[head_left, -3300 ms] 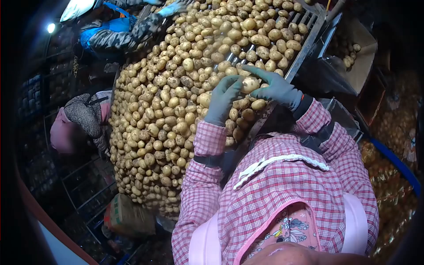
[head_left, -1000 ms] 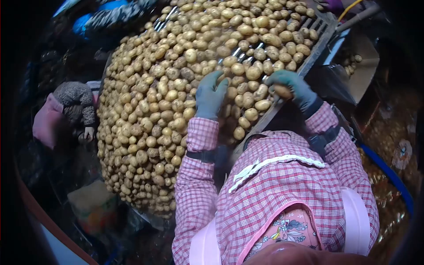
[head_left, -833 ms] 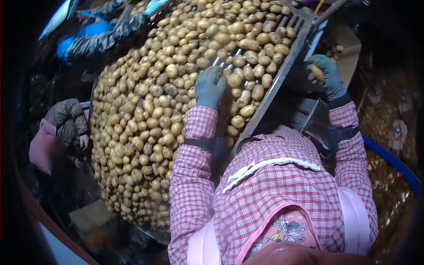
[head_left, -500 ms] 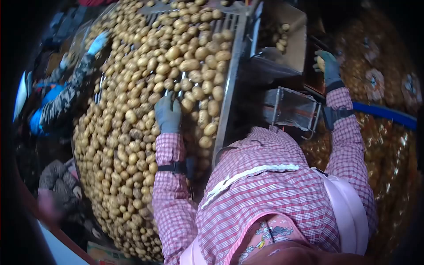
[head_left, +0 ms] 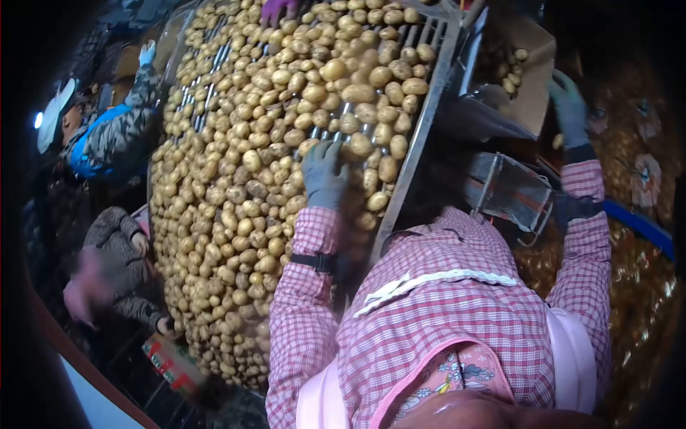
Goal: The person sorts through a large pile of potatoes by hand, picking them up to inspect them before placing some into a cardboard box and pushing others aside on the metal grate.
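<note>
Many yellow-brown potatoes (head_left: 243, 164) cover a sloping metal rack with bars. My left hand (head_left: 325, 174), in a grey-blue glove, lies over the potatoes near the rack's right side, its fingers stretched out. A single potato (head_left: 308, 147) shows by its fingertips. Over to the right, my gloved right hand (head_left: 569, 111) is beside the cardboard box (head_left: 532, 107), fingers extended and nothing seen in them. Just below it, by the wrist, one potato (head_left: 558, 141) appears apart from the fingers. Several potatoes (head_left: 512, 75) are inside the box.
The rack's metal edge (head_left: 411, 161) runs between me and the box. A wire-framed holder with clear plastic (head_left: 507, 189) stands before me. Across the rack are a co-worker's gloved hand (head_left: 147, 53), a purple glove (head_left: 277, 10) and another person's sleeve (head_left: 118, 236). Filled bags (head_left: 636, 300) lie right.
My right hand held a potato; now its fingers are straightened and a potato is below it. The whole view has shifted, and the co-worker's blue glove is off the potatoes.
</note>
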Demonstrator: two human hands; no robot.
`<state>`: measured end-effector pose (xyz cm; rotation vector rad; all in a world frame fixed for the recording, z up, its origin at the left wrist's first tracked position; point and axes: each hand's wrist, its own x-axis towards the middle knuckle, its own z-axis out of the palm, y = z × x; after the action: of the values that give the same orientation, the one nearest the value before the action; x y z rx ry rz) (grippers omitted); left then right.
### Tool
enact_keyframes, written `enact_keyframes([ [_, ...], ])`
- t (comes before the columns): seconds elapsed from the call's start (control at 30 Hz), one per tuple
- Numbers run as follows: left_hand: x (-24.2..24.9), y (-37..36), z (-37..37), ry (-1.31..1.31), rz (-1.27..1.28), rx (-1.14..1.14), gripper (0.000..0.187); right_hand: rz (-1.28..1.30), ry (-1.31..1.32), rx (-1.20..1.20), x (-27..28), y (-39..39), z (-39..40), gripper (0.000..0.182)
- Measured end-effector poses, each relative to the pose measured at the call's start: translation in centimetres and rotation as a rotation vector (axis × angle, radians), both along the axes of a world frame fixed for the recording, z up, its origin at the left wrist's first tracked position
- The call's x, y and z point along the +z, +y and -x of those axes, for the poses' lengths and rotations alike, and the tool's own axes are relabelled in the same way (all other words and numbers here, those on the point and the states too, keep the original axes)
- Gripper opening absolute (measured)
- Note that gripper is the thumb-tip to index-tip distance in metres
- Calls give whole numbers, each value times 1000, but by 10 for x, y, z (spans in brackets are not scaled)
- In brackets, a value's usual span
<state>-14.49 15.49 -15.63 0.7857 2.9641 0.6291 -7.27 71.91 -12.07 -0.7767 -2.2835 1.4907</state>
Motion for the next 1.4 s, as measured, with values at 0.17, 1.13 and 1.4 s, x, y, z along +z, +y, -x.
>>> enact_keyframes([
  [0.17,4,16,21,-61,-87,39,41,-92,157,659,-30,-246,114,44],
  [1.13,-7,83,68,-358,-121,170,48,1034,-438,470,-20,-250,77,23],
  [1.4,-1,80,68,-327,246,17,37,1069,-295,359,-82,-291,69,25],
])
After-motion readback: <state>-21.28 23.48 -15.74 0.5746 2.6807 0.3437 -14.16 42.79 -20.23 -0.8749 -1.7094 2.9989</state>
